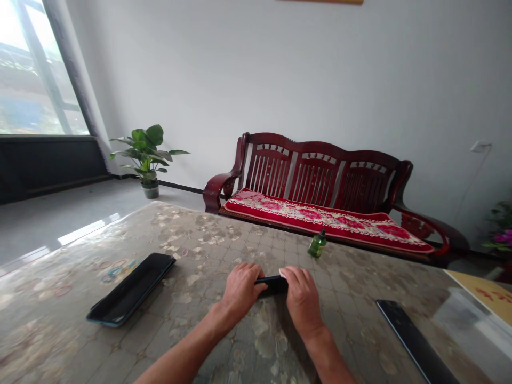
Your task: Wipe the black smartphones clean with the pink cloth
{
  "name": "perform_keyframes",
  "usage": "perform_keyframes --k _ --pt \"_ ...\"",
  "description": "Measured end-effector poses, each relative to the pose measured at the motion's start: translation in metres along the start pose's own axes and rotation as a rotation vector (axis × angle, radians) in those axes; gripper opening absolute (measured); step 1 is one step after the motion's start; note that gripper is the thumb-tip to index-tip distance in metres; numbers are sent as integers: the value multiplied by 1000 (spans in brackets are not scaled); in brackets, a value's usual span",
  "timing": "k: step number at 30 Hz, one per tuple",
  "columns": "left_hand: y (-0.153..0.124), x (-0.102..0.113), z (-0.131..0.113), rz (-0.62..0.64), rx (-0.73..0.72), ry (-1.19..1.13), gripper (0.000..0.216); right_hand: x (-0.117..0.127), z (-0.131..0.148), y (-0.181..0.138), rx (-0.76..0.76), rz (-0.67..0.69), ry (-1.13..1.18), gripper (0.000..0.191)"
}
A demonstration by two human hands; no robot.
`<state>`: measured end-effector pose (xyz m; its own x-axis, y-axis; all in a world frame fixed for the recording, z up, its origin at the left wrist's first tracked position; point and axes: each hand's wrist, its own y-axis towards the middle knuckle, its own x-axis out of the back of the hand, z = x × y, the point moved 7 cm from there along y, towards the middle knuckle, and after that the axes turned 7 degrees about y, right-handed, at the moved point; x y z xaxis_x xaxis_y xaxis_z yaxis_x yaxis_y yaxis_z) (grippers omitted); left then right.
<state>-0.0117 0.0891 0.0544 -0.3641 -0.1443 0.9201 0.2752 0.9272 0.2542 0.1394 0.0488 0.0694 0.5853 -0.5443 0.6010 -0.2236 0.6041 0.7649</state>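
Near the middle of the table, both my hands grip a slim black phone-like slab by its two ends. My left hand has its thumb on the near face and its fingers curled behind. On the opposite end, my right hand is closed with its fingers over the top edge. The slab is tilted up, its dark face partly toward me; my fingers hide both its ends. A small green bottle with a dark cap stands beyond my right hand.
The patterned table bears a black tray-like object with a blue rim, coloured bands, a dark flat slab and a yellow printed item. Behind are a wooden bench and a potted plant.
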Motion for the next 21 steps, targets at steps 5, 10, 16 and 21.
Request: perform_keyframes --k 5,10,16,21 --pt "1 1 1 14 21 7 14 2 1 -1 10 2 -35 26" --pt "1 4 -1 28 17 17 12 -10 24 0 48 81 12 26" --pt "3 3 2 86 49 26 12 4 -8 -3 -14 5 -28 27" --pt "4 4 -1 63 33 33 11 2 -5 -5 -28 10 -26 26"
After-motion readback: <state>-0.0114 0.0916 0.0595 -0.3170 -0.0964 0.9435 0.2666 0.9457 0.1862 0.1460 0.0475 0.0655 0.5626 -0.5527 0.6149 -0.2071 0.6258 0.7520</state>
